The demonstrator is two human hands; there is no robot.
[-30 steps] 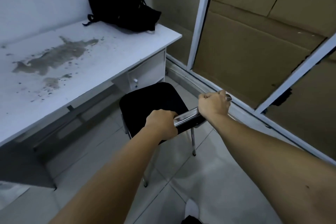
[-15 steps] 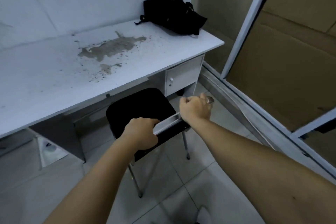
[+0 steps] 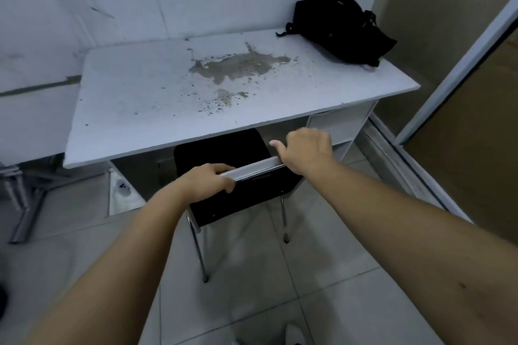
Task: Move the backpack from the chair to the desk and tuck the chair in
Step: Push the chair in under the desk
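A black backpack (image 3: 343, 28) lies on the far right corner of the white desk (image 3: 145, 109). The black chair (image 3: 224, 151) with chrome legs stands in front of me, its seat partly under the desk's front edge. My left hand (image 3: 208, 180) is closed over the left end of the chair's metal top rail. At the rail's right end my right hand (image 3: 307, 150) grips it too, thumb sticking out to the left.
A brown stain (image 3: 238, 66) marks the desk's middle. A drawer unit (image 3: 336, 129) hangs under the desk's right side. Metal frame parts (image 3: 22, 196) lie on the floor at left. A white-framed panel (image 3: 459, 64) and cardboard stand at right. My shoe (image 3: 294, 335) shows at bottom.
Both hands have pushed the chair forward, so its seat has slid partly under the desk. The view has swung left and now faces the desk squarely.
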